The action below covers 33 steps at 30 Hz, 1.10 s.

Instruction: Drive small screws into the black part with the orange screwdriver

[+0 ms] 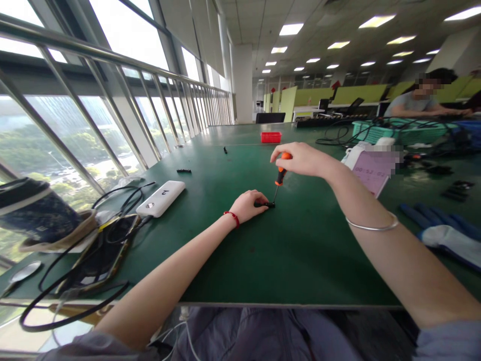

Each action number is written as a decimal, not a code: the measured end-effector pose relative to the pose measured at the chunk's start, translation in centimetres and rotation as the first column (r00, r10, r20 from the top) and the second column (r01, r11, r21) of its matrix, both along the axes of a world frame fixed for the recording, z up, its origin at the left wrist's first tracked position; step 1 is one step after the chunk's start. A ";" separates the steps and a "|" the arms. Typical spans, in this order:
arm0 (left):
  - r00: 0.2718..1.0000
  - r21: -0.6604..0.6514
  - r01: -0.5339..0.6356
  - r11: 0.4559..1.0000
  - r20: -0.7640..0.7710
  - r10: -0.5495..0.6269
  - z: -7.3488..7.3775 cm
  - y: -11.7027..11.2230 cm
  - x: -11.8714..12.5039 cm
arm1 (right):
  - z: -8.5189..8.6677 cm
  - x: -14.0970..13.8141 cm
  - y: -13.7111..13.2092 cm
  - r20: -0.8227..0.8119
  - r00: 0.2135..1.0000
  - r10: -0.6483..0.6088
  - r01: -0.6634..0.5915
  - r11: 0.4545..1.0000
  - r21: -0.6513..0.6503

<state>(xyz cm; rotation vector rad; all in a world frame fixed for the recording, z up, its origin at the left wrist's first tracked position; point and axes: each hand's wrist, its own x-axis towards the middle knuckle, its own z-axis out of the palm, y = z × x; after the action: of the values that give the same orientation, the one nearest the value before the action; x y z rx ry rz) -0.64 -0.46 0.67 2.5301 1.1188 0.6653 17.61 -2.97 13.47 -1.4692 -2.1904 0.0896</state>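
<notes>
My right hand [300, 159] grips a screwdriver [281, 173] with an orange and black handle, held nearly upright. Its thin metal shaft points down to a small black part [269, 204] on the green table. The tip meets the right end of that part or is very close to it. My left hand [250, 205] pinches the part's left end and keeps it against the tabletop. Fingers cover much of the part, so its exact kind is hidden.
A white power bank [161, 198], a phone [101, 253] and black cables lie left. Ahead sits a red box [271, 137]; small black pieces [184, 171] lie beyond. On the right are a timer [370, 170], gloves [451, 235], a green basket [402, 131] and a seated person.
</notes>
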 end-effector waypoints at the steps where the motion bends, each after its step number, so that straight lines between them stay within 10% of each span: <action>1: 1.000 0.008 -0.012 1.000 -0.007 0.012 0.0 0.0 0.0 | 0.0 -0.1 0.0 -0.003 1.000 0.002 -0.002 1.000 -0.011; 26: 0.979 0.155 -0.023 0.988 -0.199 0.054 0.5 -0.9 0.1 | 0.3 0.1 -0.6 0.121 0.989 -0.087 0.091 0.995 -0.028; 33: 0.945 0.568 0.014 0.823 -0.277 0.175 5.4 -5.6 1.5 | 1.2 0.2 -1.2 0.191 0.980 -0.050 0.079 0.986 -0.147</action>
<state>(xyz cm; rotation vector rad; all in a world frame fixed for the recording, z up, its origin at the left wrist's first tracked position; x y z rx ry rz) 0.81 -6.03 6.02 3.2063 1.2914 0.7103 17.79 -4.14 14.68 -1.6942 -2.3259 0.1039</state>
